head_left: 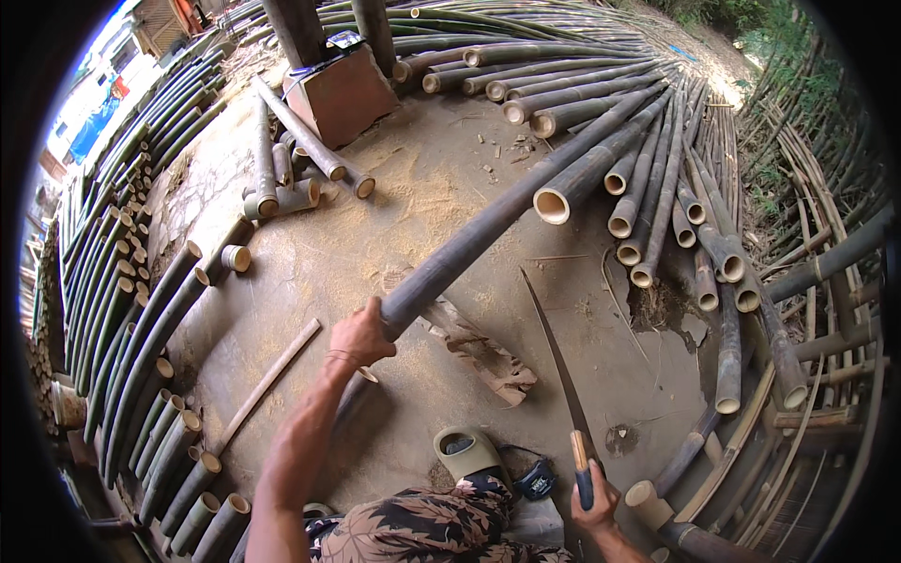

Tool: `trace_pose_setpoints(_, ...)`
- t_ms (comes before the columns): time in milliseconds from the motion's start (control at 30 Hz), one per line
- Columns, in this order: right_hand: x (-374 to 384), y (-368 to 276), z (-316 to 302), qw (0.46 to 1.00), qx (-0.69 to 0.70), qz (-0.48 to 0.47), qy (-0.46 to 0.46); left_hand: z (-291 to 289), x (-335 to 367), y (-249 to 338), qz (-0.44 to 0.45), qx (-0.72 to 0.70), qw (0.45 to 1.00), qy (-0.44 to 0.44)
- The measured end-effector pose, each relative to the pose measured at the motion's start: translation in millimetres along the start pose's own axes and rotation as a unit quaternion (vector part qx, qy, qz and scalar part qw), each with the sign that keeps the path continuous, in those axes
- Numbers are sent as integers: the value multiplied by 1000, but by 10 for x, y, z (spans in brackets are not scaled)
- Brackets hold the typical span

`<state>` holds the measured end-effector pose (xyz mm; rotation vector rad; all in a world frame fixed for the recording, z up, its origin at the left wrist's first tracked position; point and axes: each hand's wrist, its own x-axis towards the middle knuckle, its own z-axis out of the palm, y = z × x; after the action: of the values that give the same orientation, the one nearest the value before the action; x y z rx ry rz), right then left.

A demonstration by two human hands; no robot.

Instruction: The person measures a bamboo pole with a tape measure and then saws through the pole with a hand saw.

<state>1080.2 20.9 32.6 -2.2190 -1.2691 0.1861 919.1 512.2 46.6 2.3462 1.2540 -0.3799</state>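
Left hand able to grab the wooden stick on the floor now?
Probably not without letting go: the left hand grips a bamboo pole, though nothing appears to cover the wooden stick.

A long, dark brown-grey bamboo pole (490, 228) is gripped at its near end by the left hand (361, 338), running forward and rightward from it. A handsaw (562, 371), its blade dark and tapering, its handle pale and dark, extends from the right hand (598, 497), tip forward and slightly left.
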Motion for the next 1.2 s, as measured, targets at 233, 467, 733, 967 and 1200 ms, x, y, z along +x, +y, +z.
trace_pose_setpoints(233, 47, 513, 634, 993, -20, -60, -98, -1140, -1856, -474, -53, -39, 997, -34)
trace_pose_setpoints(467, 934, -368, 300, 995, -64, -26, -72, -1058, -3676, -1534, -186, 32, 973, -130)
trace_pose_setpoints(733, 3015, -1542, 1383, 900, -213, -380, 13, -647, -5754, -3054, -324, 131, 937, 16)
trace_pose_setpoints(967, 1838, -2746, 1631, 794, 26, -586, -159, 357, -7491, -3934, -449, 247, 831, 219)
trace_pose_setpoints(1200, 121, -4451, 2037, 729, 52, -568, -378, 2342, -6854, -2856, -350, -723, 407, 435)
